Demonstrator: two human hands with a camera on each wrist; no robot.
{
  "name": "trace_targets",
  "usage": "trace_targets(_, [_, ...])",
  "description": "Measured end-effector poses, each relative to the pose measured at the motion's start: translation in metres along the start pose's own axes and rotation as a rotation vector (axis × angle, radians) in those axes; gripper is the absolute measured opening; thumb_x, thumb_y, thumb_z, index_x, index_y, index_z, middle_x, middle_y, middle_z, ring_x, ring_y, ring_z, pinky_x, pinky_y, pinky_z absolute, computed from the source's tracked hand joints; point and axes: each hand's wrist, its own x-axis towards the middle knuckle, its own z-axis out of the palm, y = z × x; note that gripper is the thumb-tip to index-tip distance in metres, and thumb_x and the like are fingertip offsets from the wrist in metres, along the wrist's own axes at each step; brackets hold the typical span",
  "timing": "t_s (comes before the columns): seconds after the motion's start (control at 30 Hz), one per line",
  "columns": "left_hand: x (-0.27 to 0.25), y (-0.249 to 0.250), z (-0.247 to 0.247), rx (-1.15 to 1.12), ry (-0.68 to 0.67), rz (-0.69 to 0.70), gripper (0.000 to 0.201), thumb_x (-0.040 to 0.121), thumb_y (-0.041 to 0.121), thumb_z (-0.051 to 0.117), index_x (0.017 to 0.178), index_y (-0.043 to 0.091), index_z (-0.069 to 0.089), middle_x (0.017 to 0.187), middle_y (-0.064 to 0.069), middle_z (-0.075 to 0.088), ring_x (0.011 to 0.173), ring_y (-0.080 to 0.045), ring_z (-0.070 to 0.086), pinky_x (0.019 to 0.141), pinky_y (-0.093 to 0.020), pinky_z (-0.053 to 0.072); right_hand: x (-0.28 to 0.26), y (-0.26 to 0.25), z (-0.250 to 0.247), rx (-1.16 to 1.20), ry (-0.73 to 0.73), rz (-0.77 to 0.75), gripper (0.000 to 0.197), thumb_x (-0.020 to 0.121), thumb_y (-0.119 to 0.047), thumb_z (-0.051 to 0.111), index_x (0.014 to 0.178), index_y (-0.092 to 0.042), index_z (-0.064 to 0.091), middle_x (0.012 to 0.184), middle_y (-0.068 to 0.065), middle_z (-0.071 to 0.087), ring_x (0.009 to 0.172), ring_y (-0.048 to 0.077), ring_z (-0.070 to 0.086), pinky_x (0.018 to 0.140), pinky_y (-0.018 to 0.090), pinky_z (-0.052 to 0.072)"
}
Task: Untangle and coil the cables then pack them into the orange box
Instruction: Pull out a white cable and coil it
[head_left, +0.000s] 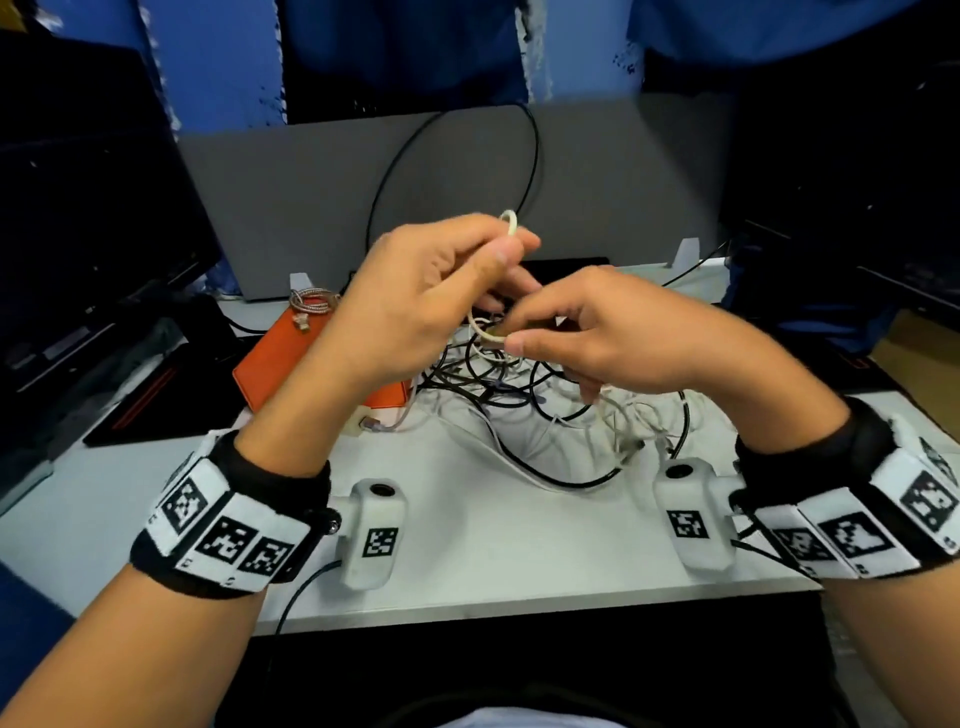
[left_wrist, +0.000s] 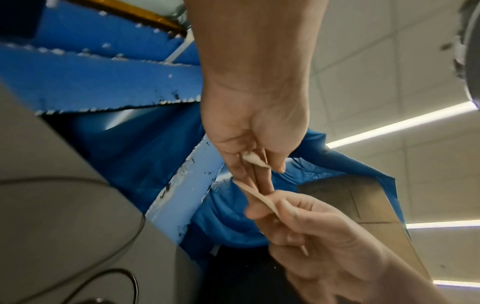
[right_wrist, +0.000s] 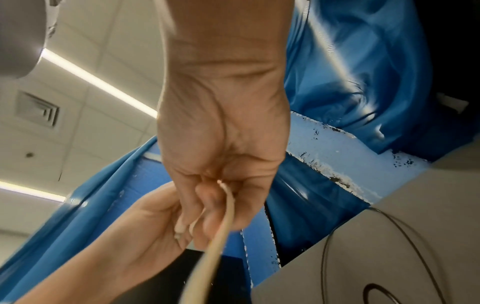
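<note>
Here, both hands' fingers pinching the cream cable (head_left: 510, 224), tangled cables (head_left: 524, 384) beneath, orange box (head_left: 291, 358) left.

White surface (head_left: 493, 545), grey upright panel (head_left: 311, 197) along its far edge. Blue sheeting (head_left: 218, 67) behind the panel. Dark monitor (head_left: 78, 182) left of the panel. Overhead: white tiled ceiling (right_wrist: 109, 26), strip lights (right_wrist: 98, 82), square air vent (right_wrist: 39, 111) beside one strip.
</note>
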Motion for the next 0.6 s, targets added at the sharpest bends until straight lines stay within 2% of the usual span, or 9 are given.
trace_targets(0.07, [-0.001,0.002,-0.006,0.094,-0.029,0.002,0.024,0.106,0.026,0.053,0.116,0.018,0.073,0.095,0.003,0.078,0.080,-0.019,0.075,0.071,-0.040,0.061,-0.002,-0.001,-0.006,0.077,0.071,0.002,0.012,0.098,-0.026,0.069,0.089,-0.019,0.074,0.054,-0.011,0.051,0.045,0.008,0.051,0.046,0.019,0.044])
trace_targets(0.13, [-0.001,0.001,-0.013,0.154,-0.053,-0.044,0.023,0.105,0.030,0.056,0.112,0.020,0.076,0.093,0.003,0.077,0.074,-0.016,0.074,0.065,-0.041,0.060,-0.005,0.000,-0.014,0.218,0.156,-0.003,0.014,0.097,-0.018,0.070,0.088,-0.009,0.064,0.057,-0.006,0.048,0.045,0.005,0.041,0.044,0.021,0.035])
trace_targets(0.2, [-0.002,0.001,-0.018,0.136,-0.109,-0.097,0.024,0.104,0.031,0.057,0.108,0.018,0.077,0.089,0.001,0.077,0.072,-0.014,0.072,0.061,-0.038,0.056,-0.009,0.000,-0.022,0.347,0.187,-0.040,0.012,0.100,-0.010,0.066,0.092,-0.006,0.058,0.064,0.004,0.047,0.049,0.011,0.040,0.043,0.028,0.037])
trace_targets(0.3, [-0.004,0.004,-0.016,0.065,-0.206,-0.122,0.030,0.106,0.025,0.053,0.091,0.014,0.076,0.070,0.006,0.071,0.061,-0.008,0.058,0.059,-0.026,0.043,-0.011,-0.002,-0.024,0.406,0.184,-0.098,0.004,0.102,-0.005,0.059,0.104,-0.008,0.058,0.072,0.001,0.050,0.056,0.011,0.042,0.045,0.028,0.041])
trace_targets(0.4, [-0.003,0.007,-0.012,-0.092,-0.259,-0.162,0.032,0.106,0.021,0.050,0.087,0.023,0.076,0.061,0.005,0.063,0.057,-0.007,0.050,0.056,-0.023,0.039,-0.004,-0.001,-0.014,0.205,0.305,-0.126,0.012,0.102,-0.016,0.061,0.114,-0.015,0.063,0.079,-0.007,0.061,0.064,0.016,0.053,0.058,0.029,0.046])
trace_targets(0.47, [-0.002,0.004,-0.011,-0.229,-0.239,-0.192,0.028,0.105,0.024,0.050,0.100,0.011,0.075,0.060,0.002,0.056,0.057,-0.012,0.045,0.056,-0.034,0.040,0.000,0.000,-0.009,0.069,0.402,-0.120,0.016,0.103,-0.026,0.061,0.117,-0.023,0.068,0.083,-0.008,0.067,0.075,0.017,0.061,0.071,0.034,0.051])
trace_targets(0.5, [-0.003,0.001,-0.011,-0.315,-0.232,-0.212,0.030,0.104,0.026,0.049,0.103,0.007,0.073,0.059,0.002,0.052,0.057,-0.013,0.042,0.057,-0.038,0.038,0.001,-0.001,-0.007,0.043,0.426,-0.111,0.018,0.104,-0.029,0.059,0.116,-0.025,0.070,0.082,-0.008,0.067,0.076,0.014,0.062,0.074,0.031,0.051])
trace_targets(0.57, [-0.004,-0.001,-0.011,-0.472,-0.226,-0.257,0.028,0.103,0.024,0.047,0.100,0.005,0.068,0.061,0.001,0.051,0.057,-0.012,0.042,0.059,-0.030,0.037,0.002,-0.003,-0.003,0.002,0.425,-0.099,0.021,0.107,-0.032,0.052,0.108,-0.026,0.072,0.075,-0.005,0.064,0.071,0.008,0.058,0.068,0.022,0.044])
trace_targets(0.6, [-0.004,-0.002,-0.011,-0.507,-0.238,-0.270,0.027,0.104,0.022,0.045,0.099,0.005,0.066,0.063,0.001,0.053,0.059,-0.012,0.045,0.061,-0.025,0.039,0.003,-0.004,-0.001,-0.018,0.414,-0.085,0.023,0.108,-0.033,0.050,0.101,-0.026,0.071,0.071,-0.003,0.061,0.068,0.008,0.054,0.065,0.023,0.041])
